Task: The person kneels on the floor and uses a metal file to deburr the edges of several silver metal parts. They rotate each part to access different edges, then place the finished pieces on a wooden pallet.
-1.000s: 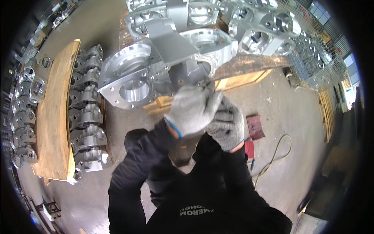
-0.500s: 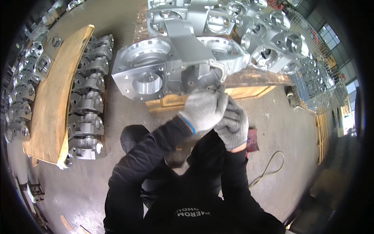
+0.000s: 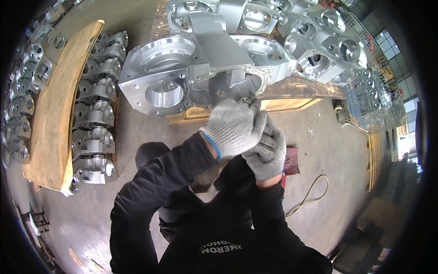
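A large silver metal casting [image 3: 220, 51] with round machined bores rests on the wooden bench in front of me. Both my hands wear grey knit gloves and meet just below its near edge. My left hand [image 3: 232, 125] has its fingers bent together, their tips by the rim of the casting's open cavity. Close against it on the right and a little lower is my right hand [image 3: 267, 153], its fingers curled in. Whatever the fingers hold, if anything, is hidden by the gloves.
Similar castings [image 3: 315, 63] crowd the bench [image 3: 303, 87] behind and to the right. At left, a wooden board [image 3: 64, 109] stands between rows of castings [image 3: 98, 141]. A wire cage [image 3: 376, 102] is at right. On the floor are a red object [image 3: 292, 161] and a looped cord [image 3: 315, 196].
Both hands have shifted slightly left and down in the picture, still together. The view has moved a little, so the casting appears larger and further left.
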